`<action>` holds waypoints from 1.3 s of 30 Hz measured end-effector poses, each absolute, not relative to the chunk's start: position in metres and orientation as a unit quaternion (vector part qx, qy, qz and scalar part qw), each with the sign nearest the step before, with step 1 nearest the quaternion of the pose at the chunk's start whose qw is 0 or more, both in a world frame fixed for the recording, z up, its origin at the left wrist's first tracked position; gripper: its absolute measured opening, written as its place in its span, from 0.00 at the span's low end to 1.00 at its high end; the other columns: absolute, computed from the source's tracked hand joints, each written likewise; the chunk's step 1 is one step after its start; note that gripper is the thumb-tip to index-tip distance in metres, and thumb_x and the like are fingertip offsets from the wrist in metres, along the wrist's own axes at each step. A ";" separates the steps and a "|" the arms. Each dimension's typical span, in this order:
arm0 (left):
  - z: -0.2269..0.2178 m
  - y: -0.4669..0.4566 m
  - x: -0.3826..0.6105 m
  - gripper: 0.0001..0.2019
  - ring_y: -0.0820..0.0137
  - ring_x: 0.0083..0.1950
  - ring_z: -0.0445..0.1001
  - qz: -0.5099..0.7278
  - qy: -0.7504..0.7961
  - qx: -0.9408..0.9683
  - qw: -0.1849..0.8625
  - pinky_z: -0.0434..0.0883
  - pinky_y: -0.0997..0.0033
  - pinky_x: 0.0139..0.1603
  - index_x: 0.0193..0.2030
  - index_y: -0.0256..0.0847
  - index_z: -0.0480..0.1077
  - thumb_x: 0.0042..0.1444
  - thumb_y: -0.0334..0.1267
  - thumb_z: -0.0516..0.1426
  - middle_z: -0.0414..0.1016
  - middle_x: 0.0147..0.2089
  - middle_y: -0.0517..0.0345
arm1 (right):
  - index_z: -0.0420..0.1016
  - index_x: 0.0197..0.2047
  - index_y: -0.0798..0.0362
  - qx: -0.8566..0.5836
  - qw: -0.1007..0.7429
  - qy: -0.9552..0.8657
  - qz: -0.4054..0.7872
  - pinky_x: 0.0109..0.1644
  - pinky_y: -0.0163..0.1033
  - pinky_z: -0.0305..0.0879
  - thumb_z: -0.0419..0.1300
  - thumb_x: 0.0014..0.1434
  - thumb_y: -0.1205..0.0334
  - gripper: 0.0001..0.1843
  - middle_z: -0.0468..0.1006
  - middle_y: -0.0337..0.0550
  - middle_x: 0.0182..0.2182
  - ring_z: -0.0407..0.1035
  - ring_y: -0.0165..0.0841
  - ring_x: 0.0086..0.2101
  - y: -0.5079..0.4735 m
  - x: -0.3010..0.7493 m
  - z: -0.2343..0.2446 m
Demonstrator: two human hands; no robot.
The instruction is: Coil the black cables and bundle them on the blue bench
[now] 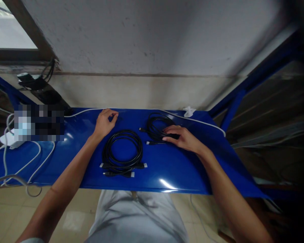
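Observation:
My right hand is closed on the near right side of a coiled black cable, thumb in front and fingers over the loops. Two of that coil's plugs point left, one with a pale tip. Left of it lies a second coiled black cable, its several flat plugs with pale ends gathered at the near side. Behind this second coil, near the table's back edge, my left hand is loosely curled, thumb and forefinger tips close together. Nothing shows in it.
The blue table stands against a wall. A thin white cord runs along its back edge beside a crumpled white scrap. Looped white cables, a dark cylindrical object and a blurred-out patch occupy the left end. Blue frame bars slope at the right.

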State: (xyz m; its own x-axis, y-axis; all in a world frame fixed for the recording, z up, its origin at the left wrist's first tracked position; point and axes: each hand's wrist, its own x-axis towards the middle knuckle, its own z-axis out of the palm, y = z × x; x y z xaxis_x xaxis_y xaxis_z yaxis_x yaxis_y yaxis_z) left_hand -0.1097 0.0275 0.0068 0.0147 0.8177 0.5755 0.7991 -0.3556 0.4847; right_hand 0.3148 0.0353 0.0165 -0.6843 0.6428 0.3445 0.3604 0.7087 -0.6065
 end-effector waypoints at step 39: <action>0.047 0.006 -0.092 0.24 0.72 0.26 0.74 0.350 0.465 0.637 0.505 0.73 0.71 0.29 0.56 0.36 0.86 0.58 0.50 0.75 0.85 0.34 0.52 | 0.78 0.59 0.62 -0.016 0.296 -0.955 -0.021 0.43 0.42 0.66 0.65 0.77 0.59 0.15 0.79 0.43 0.36 0.71 0.34 0.37 -0.036 0.172 0.015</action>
